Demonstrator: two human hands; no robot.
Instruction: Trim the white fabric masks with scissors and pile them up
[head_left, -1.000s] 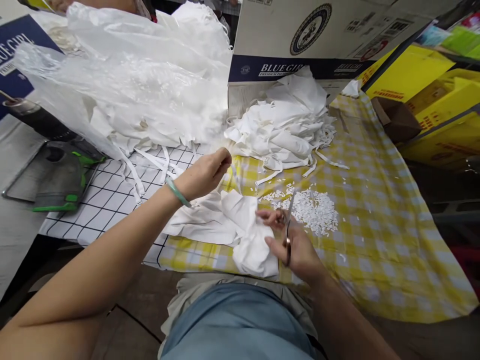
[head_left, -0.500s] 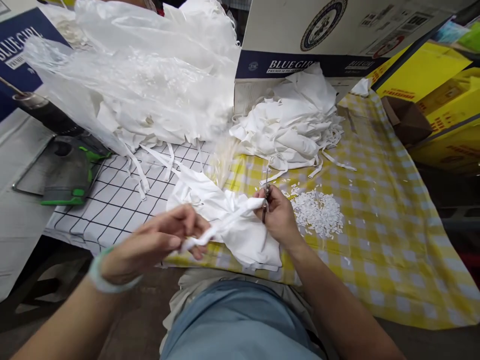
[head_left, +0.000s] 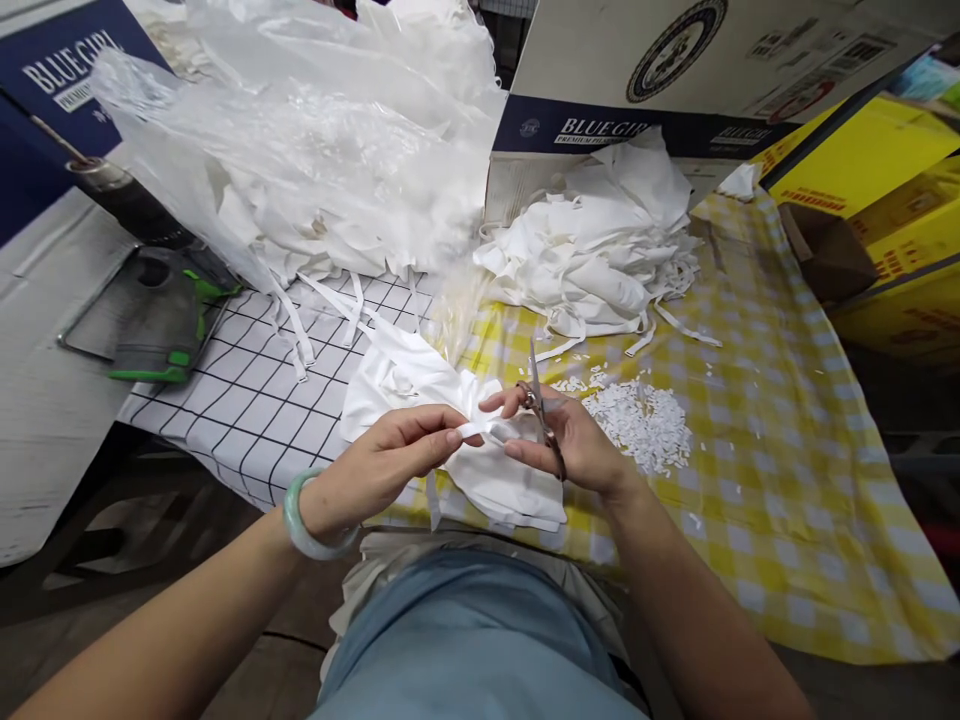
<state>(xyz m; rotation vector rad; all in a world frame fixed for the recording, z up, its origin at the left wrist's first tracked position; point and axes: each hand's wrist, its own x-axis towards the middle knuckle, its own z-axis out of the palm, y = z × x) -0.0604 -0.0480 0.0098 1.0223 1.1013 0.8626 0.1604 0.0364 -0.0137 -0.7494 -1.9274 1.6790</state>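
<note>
Between my two hands runs a white fabric strap [head_left: 487, 430], part of the white cloth piece [head_left: 510, 490] lying on the table's front edge. My left hand [head_left: 397, 450], with a pale green bangle on its wrist, pinches the strap between thumb and fingers. In my right hand [head_left: 577, 440] is a pair of scissors [head_left: 537, 385], the blades pointing away from me and the handle rings around my fingers. The right thumb and fingertips are spread near the strap; whether they touch it I cannot tell. Small white snippets [head_left: 645, 425] lie heaped to the right of this hand.
A pile of white strapped cloth pieces [head_left: 592, 250] leans against a cardboard box [head_left: 600, 60]. Clear plastic over more white cloth [head_left: 322, 130] fills the back left. A green-grey power drill [head_left: 154, 310] lies at left. Yellow boxes [head_left: 862, 160] stand at right.
My left hand has moved right, close to my right hand, and now pinches the strap. My right hand has turned and opened its fingers around the scissors. The view has shifted slightly.
</note>
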